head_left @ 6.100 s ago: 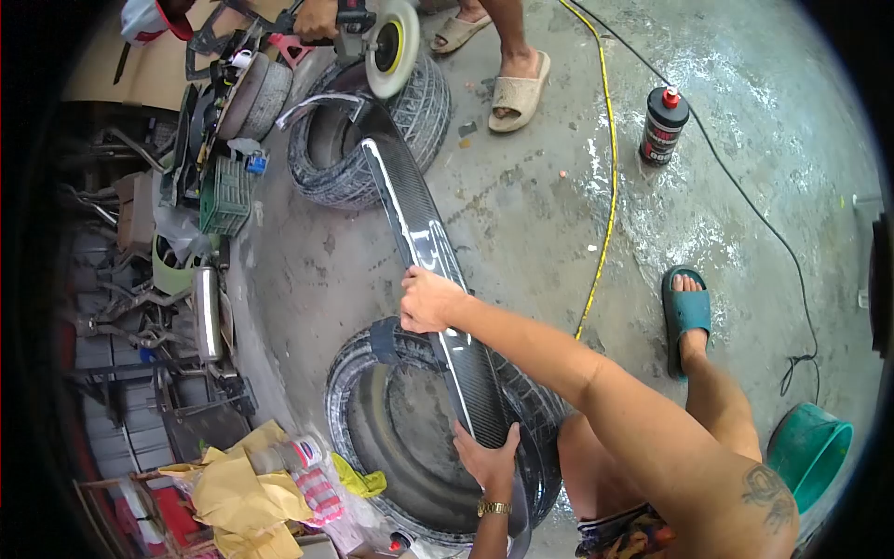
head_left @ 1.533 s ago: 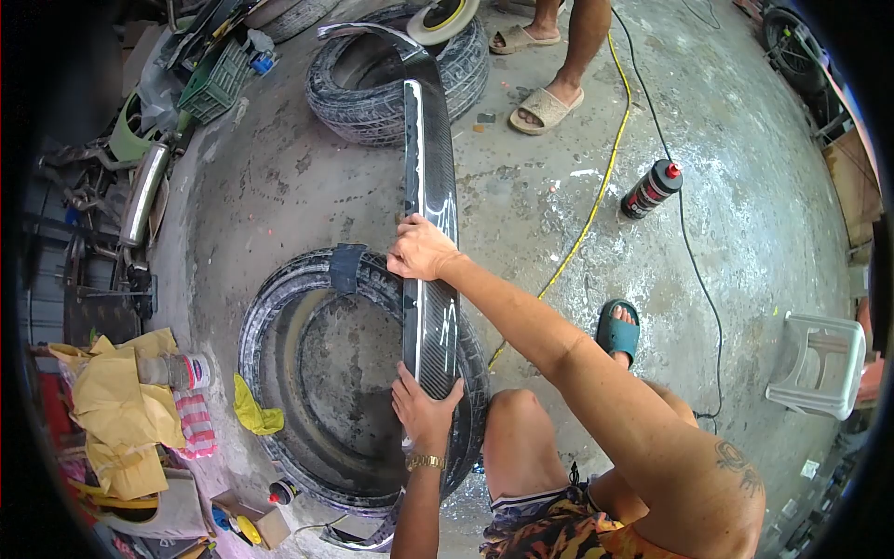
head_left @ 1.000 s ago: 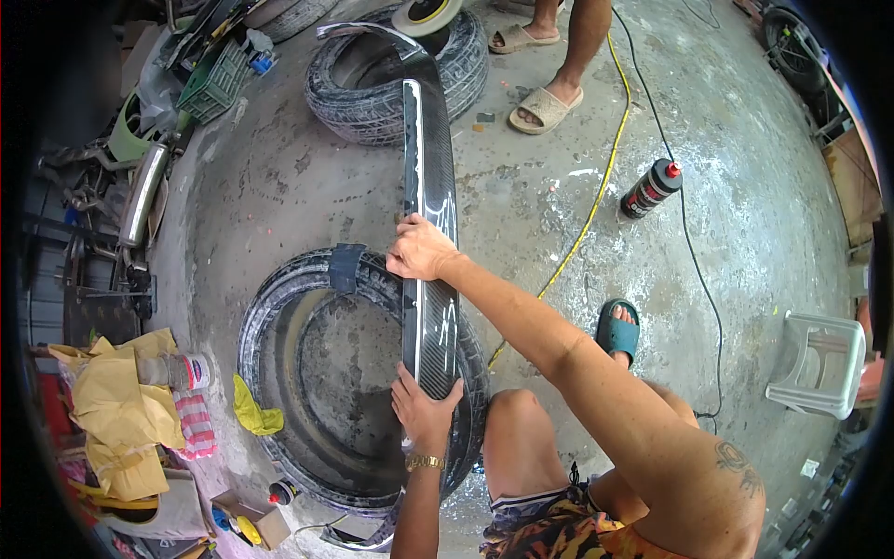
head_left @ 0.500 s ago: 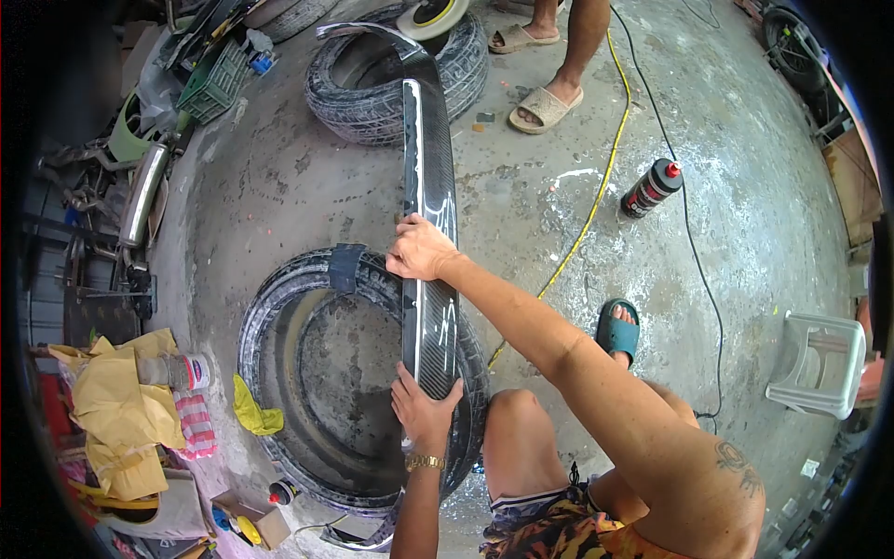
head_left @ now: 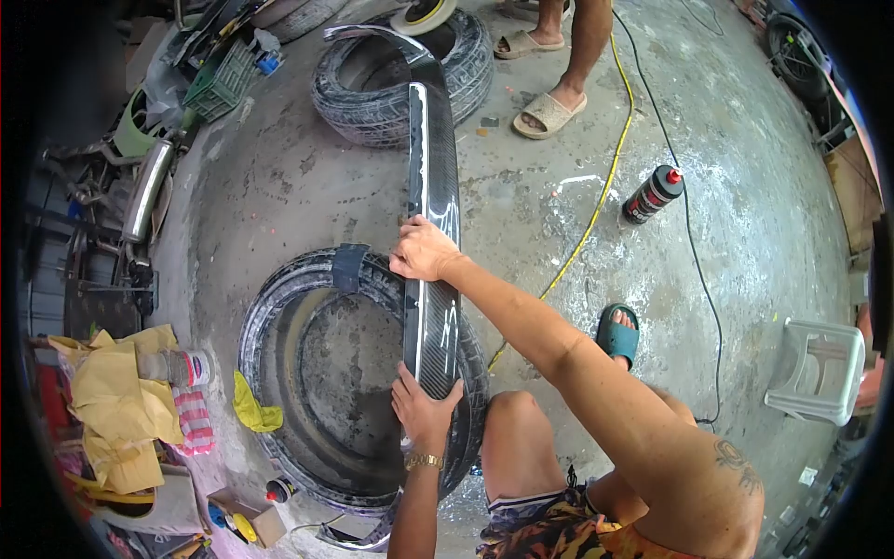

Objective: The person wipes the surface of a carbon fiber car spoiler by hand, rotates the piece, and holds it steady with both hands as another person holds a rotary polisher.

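Observation:
A long glossy carbon-fibre car lip or spoiler (head_left: 436,186) lies lengthwise across two tyres, its curved far end reaching over the far tyre (head_left: 372,121). My right hand (head_left: 424,250) is closed around its middle, with the fingers over the left edge. Nearer to me, my left hand (head_left: 426,405), with a gold watch at the wrist, grips the same part from below, thumb on the right side and fingers on the left. Beneath both hands is the near tyre (head_left: 265,307), which has a dark patch of tape or cloth (head_left: 348,268) on its rim.
A black bottle with a red cap (head_left: 654,195) stands on the concrete floor at right, between a yellow cord (head_left: 596,224) and a black cable. Another person's sandalled foot (head_left: 551,112) is near the far tyre. Brown paper (head_left: 121,401), a yellow cloth (head_left: 253,405) and a white stool (head_left: 815,371) lie around.
The view has shifted very slightly. Both hands keep their places on the carbon-fibre part, which has hardly moved.

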Demonstrator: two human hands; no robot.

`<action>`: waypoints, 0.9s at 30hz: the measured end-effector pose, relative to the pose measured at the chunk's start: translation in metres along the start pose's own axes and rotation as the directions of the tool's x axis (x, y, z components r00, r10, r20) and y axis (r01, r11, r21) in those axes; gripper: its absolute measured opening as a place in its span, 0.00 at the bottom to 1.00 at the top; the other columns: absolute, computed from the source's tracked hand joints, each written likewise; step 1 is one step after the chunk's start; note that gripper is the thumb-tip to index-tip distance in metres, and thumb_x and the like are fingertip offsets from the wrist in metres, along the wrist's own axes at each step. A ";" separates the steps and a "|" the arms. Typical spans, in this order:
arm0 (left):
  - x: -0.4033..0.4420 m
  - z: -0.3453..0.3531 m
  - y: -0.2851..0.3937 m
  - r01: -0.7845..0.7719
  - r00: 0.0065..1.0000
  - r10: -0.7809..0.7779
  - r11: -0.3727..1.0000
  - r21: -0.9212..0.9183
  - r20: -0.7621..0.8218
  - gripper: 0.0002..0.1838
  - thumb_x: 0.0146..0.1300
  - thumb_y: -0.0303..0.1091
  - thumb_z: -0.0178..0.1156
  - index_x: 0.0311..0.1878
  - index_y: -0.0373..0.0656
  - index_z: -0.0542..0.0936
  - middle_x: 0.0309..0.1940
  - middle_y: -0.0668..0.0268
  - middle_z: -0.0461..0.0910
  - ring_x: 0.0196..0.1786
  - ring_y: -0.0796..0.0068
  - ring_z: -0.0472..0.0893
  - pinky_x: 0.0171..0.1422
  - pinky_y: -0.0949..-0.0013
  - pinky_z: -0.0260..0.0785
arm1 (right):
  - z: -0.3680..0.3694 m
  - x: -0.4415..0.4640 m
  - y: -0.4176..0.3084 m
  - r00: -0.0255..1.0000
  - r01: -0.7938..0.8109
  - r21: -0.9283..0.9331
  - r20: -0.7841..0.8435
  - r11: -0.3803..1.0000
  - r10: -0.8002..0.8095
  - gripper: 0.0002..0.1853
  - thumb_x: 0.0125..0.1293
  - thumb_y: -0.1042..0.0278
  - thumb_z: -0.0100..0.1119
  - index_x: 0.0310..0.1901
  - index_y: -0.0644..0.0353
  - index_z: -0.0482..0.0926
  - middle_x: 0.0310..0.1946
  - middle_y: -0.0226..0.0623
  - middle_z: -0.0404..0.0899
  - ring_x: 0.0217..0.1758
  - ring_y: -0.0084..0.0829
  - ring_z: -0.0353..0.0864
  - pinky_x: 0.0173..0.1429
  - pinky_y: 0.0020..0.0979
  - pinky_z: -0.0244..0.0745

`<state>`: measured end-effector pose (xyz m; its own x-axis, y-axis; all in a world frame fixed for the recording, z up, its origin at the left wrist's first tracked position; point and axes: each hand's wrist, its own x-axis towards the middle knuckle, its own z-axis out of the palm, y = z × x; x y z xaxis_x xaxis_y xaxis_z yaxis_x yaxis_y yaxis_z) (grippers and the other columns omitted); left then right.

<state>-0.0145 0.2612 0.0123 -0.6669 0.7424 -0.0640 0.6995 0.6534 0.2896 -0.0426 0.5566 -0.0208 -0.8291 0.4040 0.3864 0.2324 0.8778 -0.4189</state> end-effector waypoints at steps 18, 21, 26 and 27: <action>0.000 0.000 0.000 -0.006 1.000 0.006 1.000 0.008 -0.011 0.60 0.44 0.61 0.77 0.73 0.32 0.63 0.53 0.47 0.73 0.58 0.43 0.75 0.65 0.47 0.68 | 0.001 0.000 0.000 1.000 0.018 -0.015 -0.001 1.000 -0.018 0.19 0.62 0.51 0.51 0.20 0.50 0.84 0.22 0.38 0.81 0.41 0.36 0.81 0.57 0.37 0.67; 0.000 -0.001 0.000 0.007 1.000 -0.007 1.000 -0.006 0.005 0.60 0.43 0.59 0.78 0.73 0.32 0.62 0.54 0.47 0.73 0.59 0.43 0.74 0.66 0.47 0.67 | -0.002 0.000 -0.001 1.000 0.001 -0.035 0.005 0.999 -0.001 0.19 0.62 0.51 0.51 0.19 0.51 0.84 0.22 0.38 0.81 0.41 0.36 0.81 0.58 0.37 0.66; 0.001 -0.002 0.001 0.005 1.000 -0.005 1.000 -0.008 0.010 0.60 0.43 0.58 0.78 0.73 0.32 0.62 0.54 0.47 0.73 0.59 0.43 0.74 0.66 0.47 0.67 | -0.001 0.000 0.000 1.000 0.000 -0.003 -0.003 1.000 0.000 0.19 0.61 0.52 0.51 0.18 0.52 0.83 0.22 0.39 0.81 0.41 0.36 0.81 0.57 0.37 0.66; 0.001 -0.002 0.001 0.001 1.000 -0.001 1.000 -0.004 0.005 0.60 0.44 0.58 0.78 0.73 0.32 0.62 0.54 0.47 0.73 0.59 0.43 0.74 0.66 0.47 0.67 | -0.001 0.000 -0.001 1.000 -0.001 -0.003 -0.002 1.000 0.001 0.19 0.61 0.52 0.51 0.18 0.52 0.83 0.22 0.39 0.81 0.41 0.36 0.81 0.57 0.37 0.66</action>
<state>-0.0146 0.2624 0.0148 -0.6661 0.7427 -0.0688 0.6981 0.6533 0.2930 -0.0425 0.5563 -0.0196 -0.8277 0.4054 0.3881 0.2348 0.8782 -0.4166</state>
